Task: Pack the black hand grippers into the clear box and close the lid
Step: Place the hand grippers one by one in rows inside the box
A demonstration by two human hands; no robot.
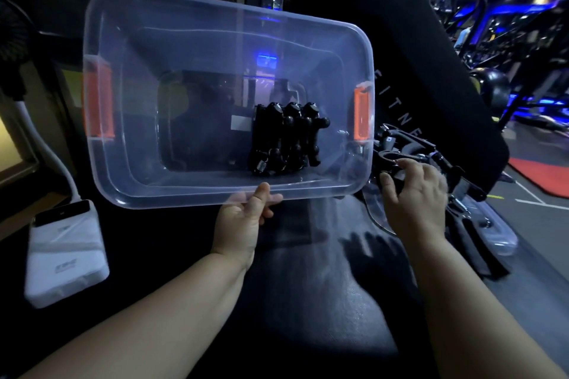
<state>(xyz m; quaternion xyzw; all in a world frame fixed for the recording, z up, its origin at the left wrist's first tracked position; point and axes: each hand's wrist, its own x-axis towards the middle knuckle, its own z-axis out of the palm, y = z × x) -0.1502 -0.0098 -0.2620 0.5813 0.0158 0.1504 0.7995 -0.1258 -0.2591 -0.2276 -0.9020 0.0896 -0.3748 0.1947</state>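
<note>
We hold the box (154,197) by its near rim, left hand (246,218) pinching; right hand (415,194) fingers (388,186) curl round a hand gripper (397,160) just right of it.

Left hand (243,218) pinched; right hand (415,191) (palm-down) curled

One head-worn wide-angle camera faces forward and down, close in

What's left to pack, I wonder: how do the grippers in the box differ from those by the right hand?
The boxed grippers sit side by side in the clear box; the loose grippers lie heaped outside it. Nothing touches the boxed grippers; the right hand grips a loose one. Both are black.
</note>
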